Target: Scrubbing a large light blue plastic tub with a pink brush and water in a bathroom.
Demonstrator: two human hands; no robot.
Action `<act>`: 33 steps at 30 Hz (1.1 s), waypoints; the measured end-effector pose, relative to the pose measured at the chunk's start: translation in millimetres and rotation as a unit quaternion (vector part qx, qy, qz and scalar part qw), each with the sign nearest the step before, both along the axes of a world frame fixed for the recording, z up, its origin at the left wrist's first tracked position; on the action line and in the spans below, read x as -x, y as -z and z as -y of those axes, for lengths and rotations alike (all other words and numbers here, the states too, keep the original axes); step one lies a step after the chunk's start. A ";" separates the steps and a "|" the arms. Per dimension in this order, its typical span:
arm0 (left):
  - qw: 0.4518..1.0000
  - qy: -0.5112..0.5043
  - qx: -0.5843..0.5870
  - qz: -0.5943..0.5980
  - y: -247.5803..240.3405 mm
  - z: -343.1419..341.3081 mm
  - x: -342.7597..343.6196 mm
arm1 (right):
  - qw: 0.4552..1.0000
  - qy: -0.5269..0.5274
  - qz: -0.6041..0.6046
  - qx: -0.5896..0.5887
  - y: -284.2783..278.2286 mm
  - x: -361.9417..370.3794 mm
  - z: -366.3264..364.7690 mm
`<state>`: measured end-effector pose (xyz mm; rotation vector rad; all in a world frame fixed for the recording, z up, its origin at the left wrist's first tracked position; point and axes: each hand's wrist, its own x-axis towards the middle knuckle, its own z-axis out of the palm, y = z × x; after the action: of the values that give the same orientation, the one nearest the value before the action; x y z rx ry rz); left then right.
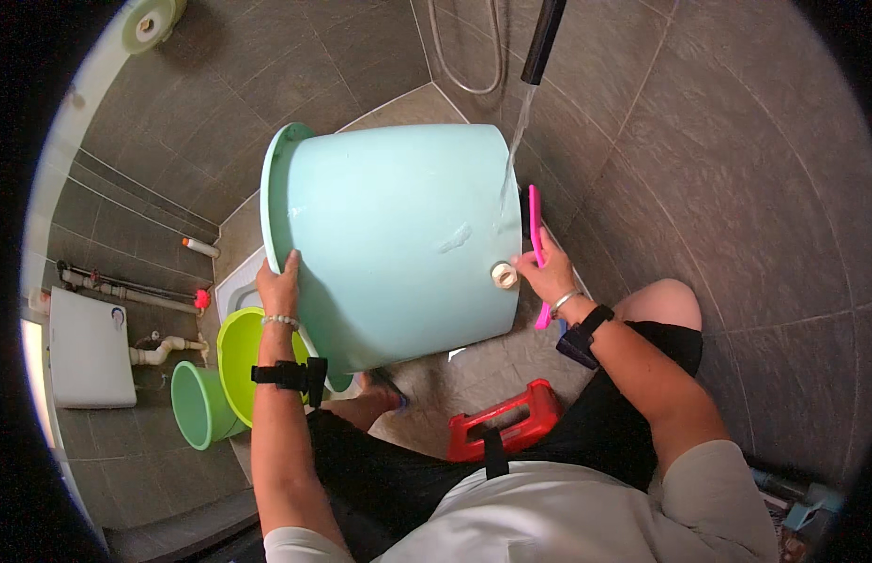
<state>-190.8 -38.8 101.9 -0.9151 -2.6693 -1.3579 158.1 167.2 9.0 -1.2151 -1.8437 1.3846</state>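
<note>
Mint tub (398,225) lies sideways under running water (523,122). My left hand (278,286) grips its rim (267,192), my right hand (550,277) a pink brush (535,218). Scrubbing, I guess; the next rub needs the tub steady.

From the person's head, the left of two side-by-side fisheye cameras looks steeply down, upright and unmirrored. The shirt (549,516) fills the near lower edge, forearms (284,432) reach up-frame, the tub (398,216) sits near mid-view, and walls (718,188) curve toward a black rim.
</note>
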 end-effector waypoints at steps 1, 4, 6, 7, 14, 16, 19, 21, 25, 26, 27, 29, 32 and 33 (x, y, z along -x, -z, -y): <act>0.999 -0.007 0.031 -0.008 -4.3 -1.5 -6.2 | 1.000 0.000 0.002 -0.004 -1.4 -1.9 7.4; 0.999 -0.016 0.046 -0.016 3.5 -2.5 -5.5 | 0.986 0.056 0.064 -0.145 -9.3 -9.3 37.7; 0.999 -0.014 0.043 -0.012 6.4 1.7 -5.8 | 0.962 -0.065 0.114 -0.240 -17.1 -11.1 69.5; 0.999 -0.012 0.043 -0.026 4.9 1.2 -7.2 | 0.936 -0.131 0.194 -0.263 -23.4 -9.9 80.3; 0.999 -0.007 0.040 -0.028 -12.8 0.5 -25.4 | 0.919 -0.004 0.289 -0.267 -58.7 31.9 15.2; 0.999 -0.005 0.042 -0.031 -7.5 1.9 -22.6 | 0.912 -0.042 0.300 -0.277 -43.2 39.6 34.4; 0.997 -0.020 0.056 -0.046 -1.3 6.8 -18.8 | 0.881 -0.190 0.292 -0.320 -43.8 42.7 89.0; 0.998 -0.017 0.057 -0.037 -3.3 7.5 -16.9 | 0.882 -0.191 0.278 -0.329 -43.3 40.7 88.2; 0.998 -0.011 0.048 -0.025 -8.9 3.4 -23.7 | 0.909 -0.039 0.295 -0.293 -50.1 23.2 13.1; 0.999 -0.009 0.047 -0.025 -7.0 4.2 -22.9 | 0.912 -0.043 0.283 -0.294 -52.4 20.4 9.7; 0.998 -0.015 0.052 -0.038 -2.7 5.0 -21.1 | 0.912 -0.042 0.283 -0.295 -49.8 19.7 17.2; 0.997 -0.024 0.052 -0.051 -0.7 4.2 -18.4 | 0.904 -0.070 0.326 -0.267 -45.5 18.7 43.5; 0.996 -0.028 0.064 -0.055 -4.9 7.8 -20.0 | 0.929 -0.102 0.269 -0.232 -31.0 -3.5 74.4; 0.997 -0.023 0.058 -0.052 -7.3 9.4 -21.6 | 0.929 -0.104 0.270 -0.230 -29.1 -6.9 73.7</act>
<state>-169.3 -48.2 109.2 -0.9020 -2.6955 -1.1246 165.0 93.5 38.1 -1.2457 -2.5538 0.6619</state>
